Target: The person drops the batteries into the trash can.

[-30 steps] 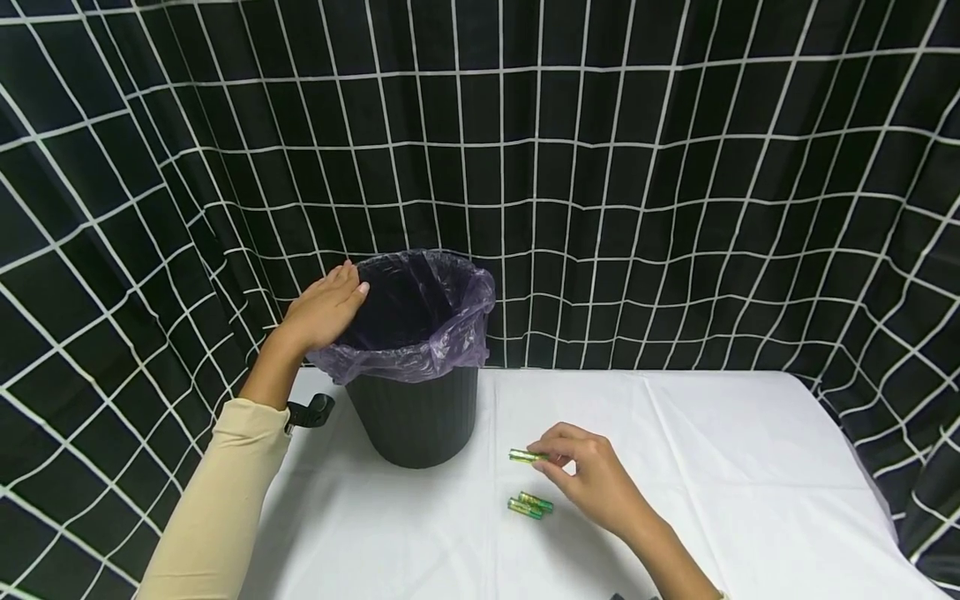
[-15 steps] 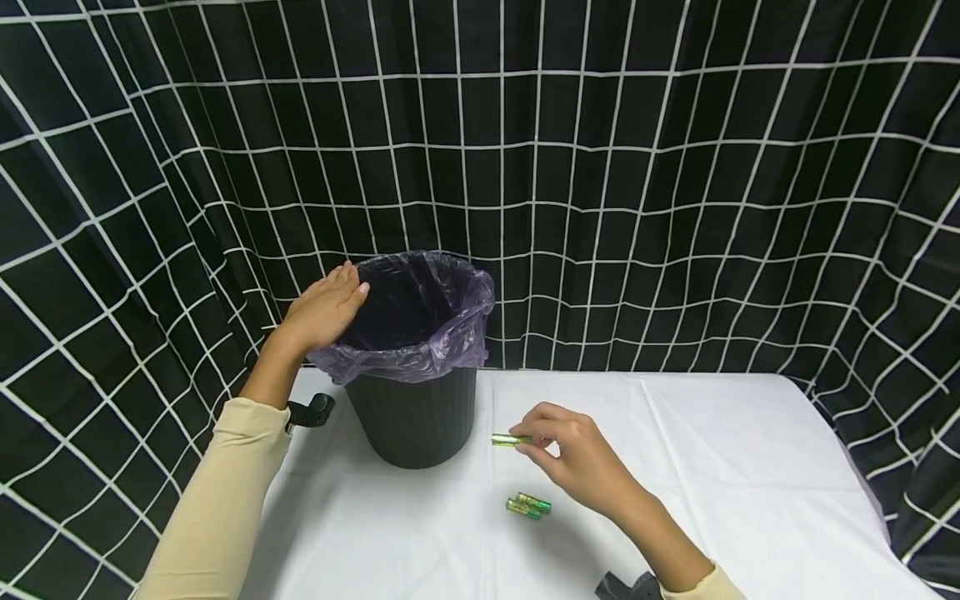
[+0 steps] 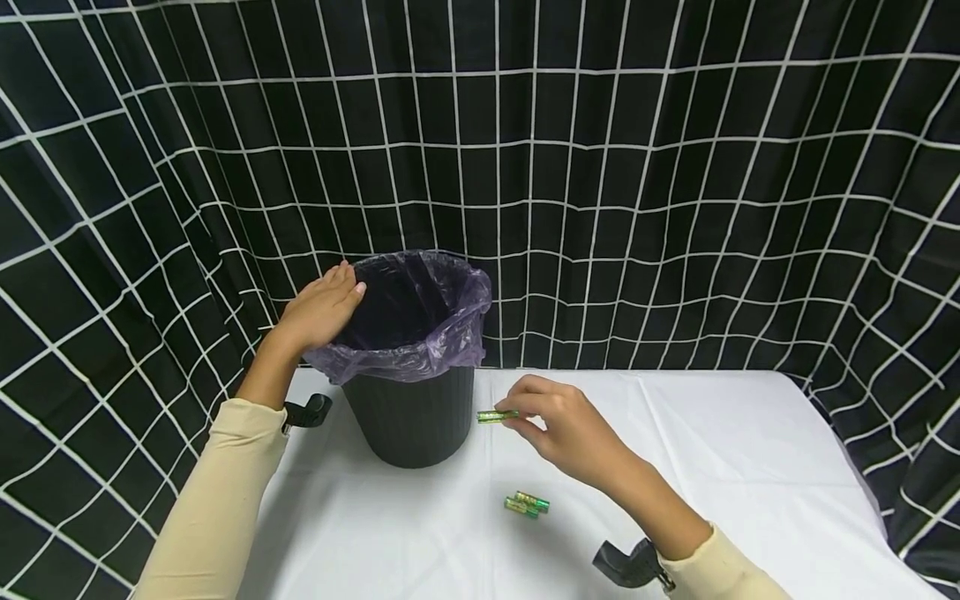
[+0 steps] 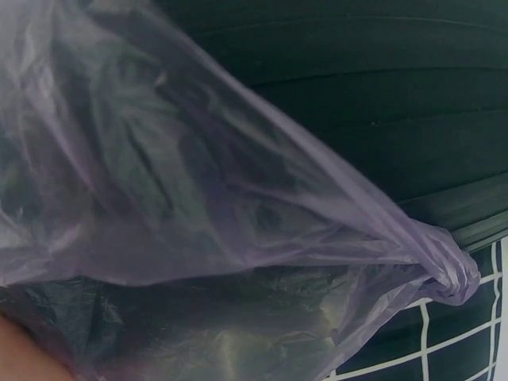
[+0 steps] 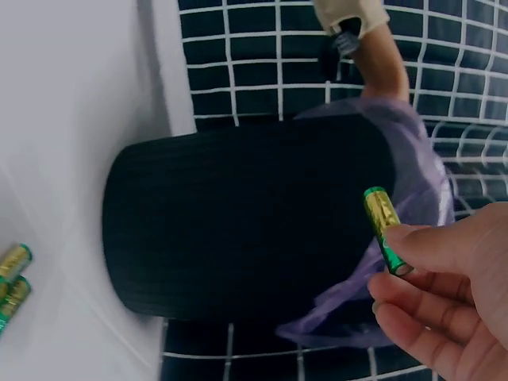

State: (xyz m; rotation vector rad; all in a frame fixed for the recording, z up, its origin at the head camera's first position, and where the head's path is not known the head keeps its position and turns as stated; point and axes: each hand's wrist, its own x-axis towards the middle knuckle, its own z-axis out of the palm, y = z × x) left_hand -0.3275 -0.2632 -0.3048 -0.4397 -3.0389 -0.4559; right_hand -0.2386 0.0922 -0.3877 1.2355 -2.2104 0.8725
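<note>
Black curtain (image 3: 675, 167) with a white grid pattern encloses the white table (image 3: 750, 467) on its far and lateral sides. One green-and-gold battery (image 3: 497, 416) is pinched between the thumb and fingertips of the right hand (image 3: 562, 429); it is held clear of the table, roughly horizontal, with its free end pointing toward the bin and positioned just beside the bin's right wall, below the rim. In the right wrist view the same battery (image 5: 386, 229) projects from the fingertips (image 5: 432, 246) in front of the ribbed wall. Two further batteries (image 3: 527, 504) lie side by side, touching, on the table nearer the person, below the right hand. The black ribbed bin (image 3: 408, 417) stands upright on the table's left portion, lined with a translucent purple bag (image 3: 450, 333) folded over its rim. The left hand (image 3: 322, 310) rests flat on the left rim over the bag, fingers extended and gripping nothing. A cream sleeve (image 3: 217, 508) covers the left forearm.
</note>
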